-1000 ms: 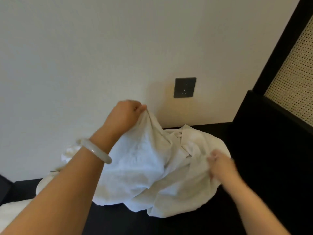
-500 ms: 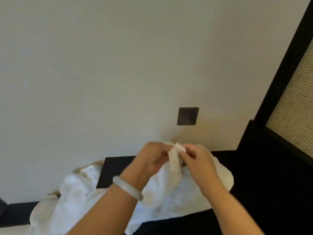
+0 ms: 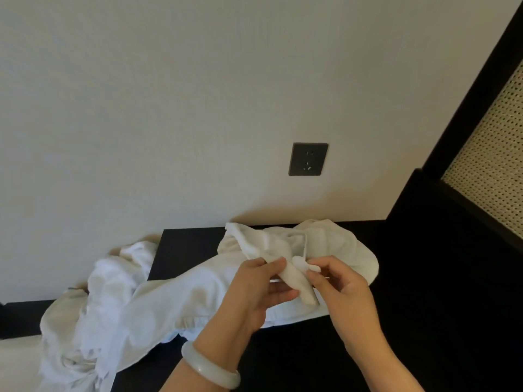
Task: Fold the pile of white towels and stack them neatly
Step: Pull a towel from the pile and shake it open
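My left hand (image 3: 254, 290) and right hand (image 3: 343, 290) both pinch a twisted edge of the crumpled white cloth towel (image 3: 169, 301), which sprawls toward 8 o'clock across the black tabletop (image 3: 186, 247).

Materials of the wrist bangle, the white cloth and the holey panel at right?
Pale milky bangle: likely jade or glass, smooth glossy sheen. Crumpled white towel: soft matte cotton-like cloth, limp folds. Beige perforated panel: probably woven cane, regular holes.
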